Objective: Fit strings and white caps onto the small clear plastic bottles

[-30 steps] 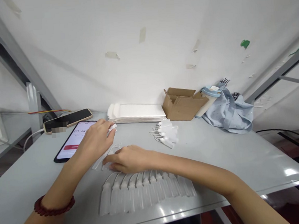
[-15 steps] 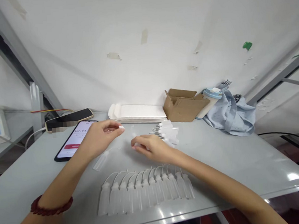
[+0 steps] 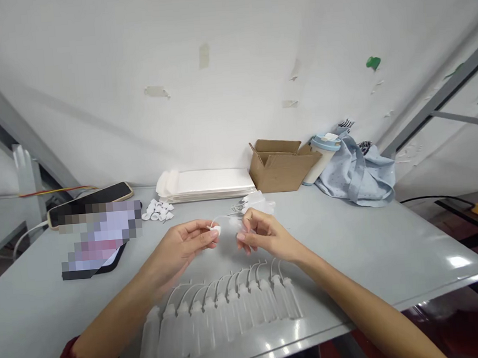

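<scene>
Near the middle of the table, my left hand (image 3: 190,241) pinches a small white cap (image 3: 216,230) between thumb and fingers. Facing it, my right hand (image 3: 266,235) has its fingers closed on a small clear plastic piece (image 3: 236,223), blurred and partly hidden. A thin pale cord arcs between the two hands. Below them lies a row of translucent plastic bottles (image 3: 222,315), side by side, most with a thin curved cord at the neck. Behind my left hand is a heap of white caps (image 3: 157,211). Beyond my right hand lies a pile of similar translucent bottles (image 3: 259,201).
Flat white boxes (image 3: 210,182) are stacked against the wall, beside an open cardboard box (image 3: 281,167). A lidded cup (image 3: 322,156) and a light-blue cloth bag (image 3: 357,175) stand at right. Two phones, one black (image 3: 90,204), one blurred out (image 3: 103,239), lie at left.
My left hand has moved right, away from the phone, with the white cap. My right hand has shifted slightly right, its fingers now facing the left. The cap heap has come into view.
</scene>
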`<state>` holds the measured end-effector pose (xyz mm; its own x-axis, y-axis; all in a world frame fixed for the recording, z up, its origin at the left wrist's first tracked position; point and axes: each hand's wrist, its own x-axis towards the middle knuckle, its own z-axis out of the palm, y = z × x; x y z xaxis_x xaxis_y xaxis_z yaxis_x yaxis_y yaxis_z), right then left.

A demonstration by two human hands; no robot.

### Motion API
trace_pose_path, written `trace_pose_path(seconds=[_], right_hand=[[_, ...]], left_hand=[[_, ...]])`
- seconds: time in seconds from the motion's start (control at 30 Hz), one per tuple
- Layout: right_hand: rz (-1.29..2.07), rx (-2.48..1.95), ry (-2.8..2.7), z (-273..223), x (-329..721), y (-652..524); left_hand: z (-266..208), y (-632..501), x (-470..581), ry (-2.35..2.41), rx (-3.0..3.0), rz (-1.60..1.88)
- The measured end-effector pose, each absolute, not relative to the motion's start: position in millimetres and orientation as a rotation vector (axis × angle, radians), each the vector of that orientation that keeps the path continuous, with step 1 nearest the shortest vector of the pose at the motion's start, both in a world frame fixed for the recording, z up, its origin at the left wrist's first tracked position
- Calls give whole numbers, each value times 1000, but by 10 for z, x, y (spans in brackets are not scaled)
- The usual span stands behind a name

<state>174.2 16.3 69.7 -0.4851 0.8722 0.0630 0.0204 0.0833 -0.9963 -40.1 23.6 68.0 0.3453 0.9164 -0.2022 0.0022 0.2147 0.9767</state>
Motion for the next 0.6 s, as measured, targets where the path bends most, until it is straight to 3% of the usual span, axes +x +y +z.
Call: trace_pose_path(seconds=[0.6], right_hand=[[1723,-850,-1761,721,1797,137]], left_hand=[[767,98,-339,1128,1636,650]])
